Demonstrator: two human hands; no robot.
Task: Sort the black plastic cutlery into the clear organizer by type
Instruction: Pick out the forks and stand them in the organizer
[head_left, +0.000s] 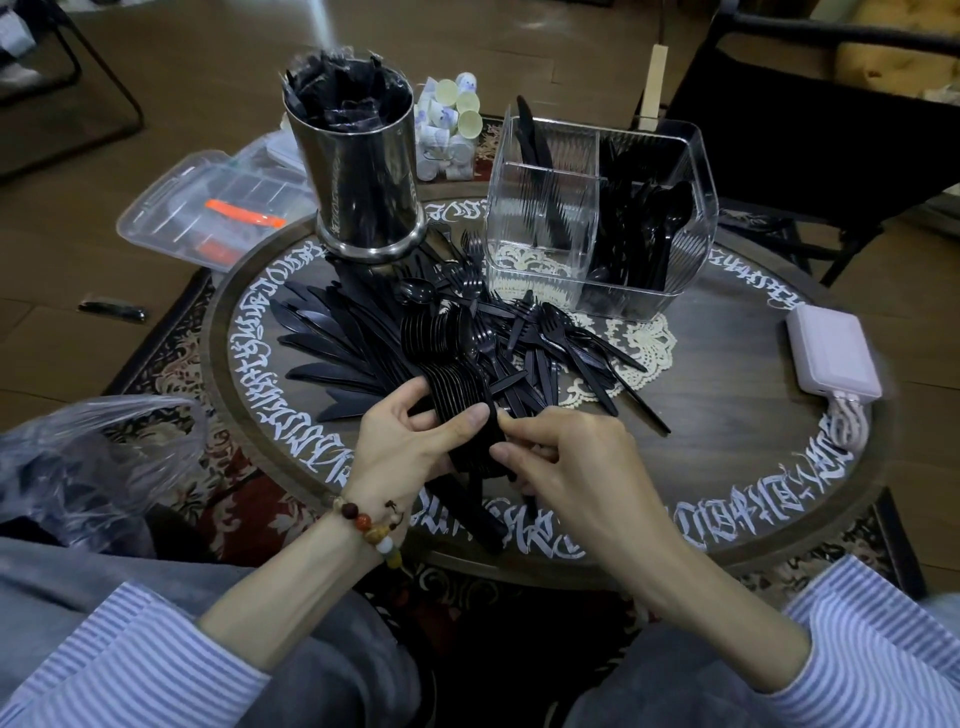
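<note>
Both hands, left hand (410, 447) and right hand (566, 467), grip a nested stack of black spoons (457, 364) above the desk (727, 467); the clear organizer (597, 218) stands beyond.

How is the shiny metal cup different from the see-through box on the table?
The metal cup is round, shiny and opaque; the clear organizer is boxy and see-through. The cup is one open space, stuffed with dark packets; the organizer has dividers, with spoons on its right side and knives at back left. Both stand upright on the round table.
</note>
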